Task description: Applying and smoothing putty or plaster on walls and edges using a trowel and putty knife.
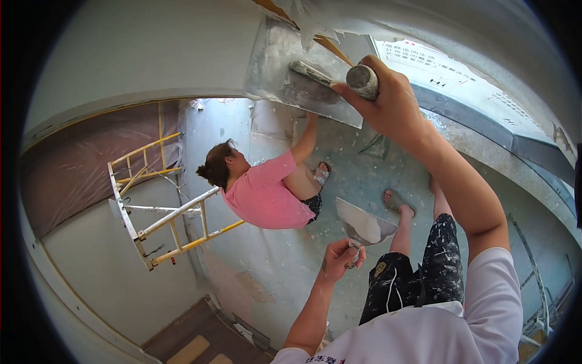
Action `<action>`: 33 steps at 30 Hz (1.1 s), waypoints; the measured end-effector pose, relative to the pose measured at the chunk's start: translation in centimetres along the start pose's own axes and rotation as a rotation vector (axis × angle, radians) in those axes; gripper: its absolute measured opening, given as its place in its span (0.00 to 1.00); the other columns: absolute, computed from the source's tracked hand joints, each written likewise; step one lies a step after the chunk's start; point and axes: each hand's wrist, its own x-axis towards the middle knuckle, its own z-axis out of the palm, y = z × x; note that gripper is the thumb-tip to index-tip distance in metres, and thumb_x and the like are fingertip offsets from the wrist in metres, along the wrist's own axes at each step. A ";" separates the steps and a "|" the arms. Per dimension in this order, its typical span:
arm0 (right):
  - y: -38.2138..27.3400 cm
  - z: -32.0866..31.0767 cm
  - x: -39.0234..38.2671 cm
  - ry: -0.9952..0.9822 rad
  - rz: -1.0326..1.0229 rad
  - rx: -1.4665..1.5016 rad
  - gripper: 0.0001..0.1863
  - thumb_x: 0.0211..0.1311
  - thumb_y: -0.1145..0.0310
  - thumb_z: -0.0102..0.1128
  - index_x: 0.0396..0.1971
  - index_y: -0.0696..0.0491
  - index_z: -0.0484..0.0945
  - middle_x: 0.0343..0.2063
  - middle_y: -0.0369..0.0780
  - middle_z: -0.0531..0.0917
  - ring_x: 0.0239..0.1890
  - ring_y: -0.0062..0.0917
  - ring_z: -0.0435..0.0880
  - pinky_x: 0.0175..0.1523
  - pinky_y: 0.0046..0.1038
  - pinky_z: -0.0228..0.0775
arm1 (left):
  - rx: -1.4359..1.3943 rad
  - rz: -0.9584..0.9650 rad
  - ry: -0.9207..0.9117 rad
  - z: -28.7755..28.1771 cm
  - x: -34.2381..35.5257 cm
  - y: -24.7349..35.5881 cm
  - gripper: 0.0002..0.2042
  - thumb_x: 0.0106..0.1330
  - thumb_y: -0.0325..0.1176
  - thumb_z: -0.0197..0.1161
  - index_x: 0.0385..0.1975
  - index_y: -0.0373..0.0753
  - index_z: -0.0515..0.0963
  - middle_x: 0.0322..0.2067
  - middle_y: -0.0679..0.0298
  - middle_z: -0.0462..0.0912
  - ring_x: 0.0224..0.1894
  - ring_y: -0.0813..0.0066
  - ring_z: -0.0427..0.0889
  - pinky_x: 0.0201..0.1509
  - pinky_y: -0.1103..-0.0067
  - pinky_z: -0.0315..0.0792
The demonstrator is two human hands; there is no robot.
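Note:
My right hand [397,100], raised at upper right, is closed round the putty-crusted handle of a plastering trowel [330,100]. The trowel's wide metal blade lies at the edge of the pale plastered surface [182,48] overhead; whether it presses on that surface I cannot tell. Lower down, in front of my body, my left hand [339,259] grips the short handle of a putty knife [353,218]. A smooth lump of white putty [368,228] sits on its broad blade, which is turned up and away from me.
A person in a pink shirt [270,193] crouches below, one arm reaching toward the wall. Left of them stands a yellow and white scaffold frame [174,218]. Plastic film [79,164] covers a brown panel. A window ledge [479,124] runs along the right. The floor [267,255] is splattered.

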 end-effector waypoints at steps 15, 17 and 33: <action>14.5 -0.1 -11.2 -0.162 0.351 -0.100 0.21 0.60 0.53 0.67 0.35 0.57 0.71 0.26 0.49 0.79 0.32 0.45 0.81 0.38 0.39 0.70 | 0.011 -0.001 -0.007 -0.5 1.4 1.1 0.16 0.68 0.45 0.61 0.38 0.35 0.76 0.27 0.57 0.79 0.24 0.70 0.75 0.26 0.75 0.69; 12.1 -1.7 -11.9 -0.328 0.384 0.185 0.19 0.58 0.57 0.70 0.30 0.56 0.72 0.22 0.40 0.78 0.27 0.29 0.81 0.33 0.33 0.71 | -0.002 0.000 -0.019 -0.7 2.2 1.6 0.16 0.69 0.45 0.61 0.39 0.35 0.77 0.26 0.57 0.79 0.24 0.70 0.75 0.26 0.75 0.69; 8.3 -7.8 -17.2 -0.714 1.038 0.679 0.14 0.63 0.62 0.64 0.37 0.56 0.74 0.31 0.36 0.82 0.32 0.19 0.80 0.39 0.27 0.76 | 0.005 0.182 0.020 -0.9 5.5 5.7 0.15 0.70 0.42 0.59 0.39 0.34 0.77 0.27 0.59 0.78 0.23 0.74 0.75 0.26 0.79 0.69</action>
